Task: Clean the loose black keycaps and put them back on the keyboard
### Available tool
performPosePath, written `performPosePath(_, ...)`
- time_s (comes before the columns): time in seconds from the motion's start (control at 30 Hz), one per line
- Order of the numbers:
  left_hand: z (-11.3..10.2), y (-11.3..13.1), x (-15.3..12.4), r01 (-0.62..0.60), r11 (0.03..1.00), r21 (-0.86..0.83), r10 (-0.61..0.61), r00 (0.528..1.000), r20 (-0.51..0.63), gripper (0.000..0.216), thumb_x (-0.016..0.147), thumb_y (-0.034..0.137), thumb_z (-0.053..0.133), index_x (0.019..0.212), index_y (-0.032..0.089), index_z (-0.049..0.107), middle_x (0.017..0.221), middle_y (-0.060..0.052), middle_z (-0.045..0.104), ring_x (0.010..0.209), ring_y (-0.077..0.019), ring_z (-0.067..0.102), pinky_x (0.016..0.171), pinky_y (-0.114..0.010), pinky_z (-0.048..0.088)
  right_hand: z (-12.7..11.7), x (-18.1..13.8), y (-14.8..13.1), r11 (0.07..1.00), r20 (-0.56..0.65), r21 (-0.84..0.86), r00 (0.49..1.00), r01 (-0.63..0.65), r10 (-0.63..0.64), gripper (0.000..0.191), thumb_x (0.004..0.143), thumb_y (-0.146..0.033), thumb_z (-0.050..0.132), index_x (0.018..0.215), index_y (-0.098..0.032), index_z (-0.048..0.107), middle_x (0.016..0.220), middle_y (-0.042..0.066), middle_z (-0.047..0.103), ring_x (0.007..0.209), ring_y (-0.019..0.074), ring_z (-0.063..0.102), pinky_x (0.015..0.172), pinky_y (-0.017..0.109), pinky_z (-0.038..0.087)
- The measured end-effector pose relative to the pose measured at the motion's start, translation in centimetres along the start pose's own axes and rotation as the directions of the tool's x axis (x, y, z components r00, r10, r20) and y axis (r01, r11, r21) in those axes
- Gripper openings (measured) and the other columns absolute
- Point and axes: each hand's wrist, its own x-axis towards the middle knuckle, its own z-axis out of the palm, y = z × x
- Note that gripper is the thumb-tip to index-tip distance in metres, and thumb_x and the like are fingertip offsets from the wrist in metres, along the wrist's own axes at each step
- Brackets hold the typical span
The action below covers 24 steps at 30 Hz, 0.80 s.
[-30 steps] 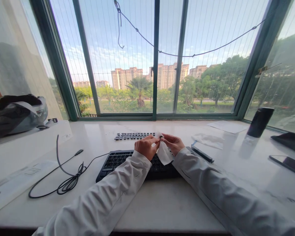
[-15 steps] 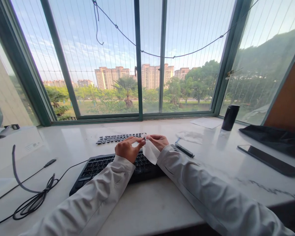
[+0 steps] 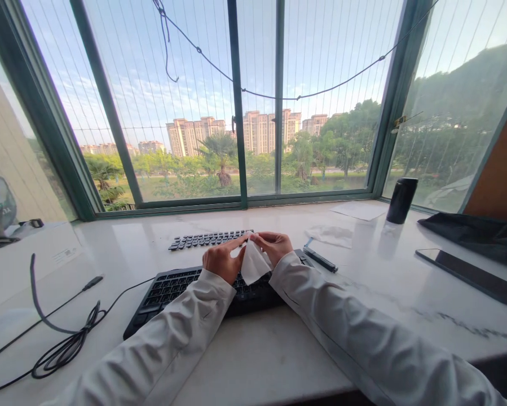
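Note:
My left hand (image 3: 223, 260) and my right hand (image 3: 274, 245) meet fingertip to fingertip above a black keyboard (image 3: 168, 292). From my right hand's pinch hangs a white tissue (image 3: 254, 265), spread down over the keys. My left thumb and fingers are closed at the tissue's top, on a small dark keycap that the tissue and fingers now mostly hide. Behind the keyboard, loose black keycaps (image 3: 206, 239) lie in rows on the white tabletop (image 3: 253, 349). The sleeves and hands cover the middle of the keyboard.
A slim dark tool (image 3: 320, 259) and a crumpled clear wrapper (image 3: 330, 234) lie right of the keyboard. Farther right are a phone (image 3: 468, 276), a black cylinder (image 3: 402, 201) and black cloth (image 3: 473, 237). A coiled cable (image 3: 67, 349) and a white box (image 3: 29, 254) occupy the left.
The tissue has swung left and now covers the fingertips' meeting point. The dark keycap, visible between the fingers before, is mostly hidden. The view has shifted slightly.

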Motion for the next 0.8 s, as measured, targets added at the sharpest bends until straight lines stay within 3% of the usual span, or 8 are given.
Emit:
performPosePath(0.17, -0.01, -0.11, 0.2, -0.043, 0.999, -0.014, 0.043, 0.999, 0.006, 0.036, 0.085, 0.044, 0.046, 0.115, 0.029, 0.06, 0.108, 0.001, 0.066, 0.081, -0.0159, 0.065, 0.072, -0.026, 0.05, -0.29, 0.74, 0.58, 0.99, -0.138, 0.119, 0.986, -0.075, 0.091, 0.047, 0.053, -0.05, 0.073, 0.083, -0.014, 0.072, 0.075, 0.007, 0.07, 0.06, 0.0138, 0.058, 0.055, 0.026, 0.046)
performPosePath(0.33, 0.09, -0.1, 0.28, -0.115, 0.993, 0.002, 0.115, 0.993, 0.039, 0.037, 0.089, 0.038, 0.042, 0.122, 0.027, 0.054, 0.109, -0.001, 0.064, 0.094, -0.016, 0.061, 0.08, -0.026, 0.048, -0.06, 0.68, 0.64, 0.947, -0.045, 0.268, 0.979, -0.178, 0.197, 0.052, 0.05, -0.052, 0.074, 0.086, -0.014, 0.072, 0.073, 0.006, 0.07, 0.061, 0.0169, 0.062, 0.056, 0.028, 0.049)
performPosePath(0.57, -0.15, -0.17, 0.33, -0.135, 0.99, 0.028, 0.134, 0.99, 0.036, 0.039, 0.09, 0.035, 0.04, 0.126, 0.026, 0.049, 0.105, -0.003, 0.062, 0.091, -0.0144, 0.06, 0.076, -0.023, 0.047, 0.21, 0.27, 0.3, 0.888, 0.014, 0.338, 0.946, -0.311, 0.325, 0.047, 0.047, -0.047, 0.078, 0.081, -0.015, 0.072, 0.069, 0.004, 0.069, 0.053, 0.0137, 0.058, 0.052, 0.027, 0.047)
performPosePath(0.8, -0.27, 0.04, 0.14, -0.152, 0.988, -0.014, 0.152, 0.988, -0.013, 0.027, 0.086, 0.041, 0.046, 0.102, 0.025, 0.062, 0.099, 0.0, 0.067, 0.089, -0.0141, 0.062, 0.075, -0.023, 0.046, -0.39, 1.09, 0.62, 0.866, -0.031, 0.351, 0.92, -0.356, 0.391, 0.046, 0.056, -0.051, 0.072, 0.083, -0.014, 0.071, 0.063, 0.005, 0.067, 0.054, 0.0176, 0.058, 0.05, 0.029, 0.046)
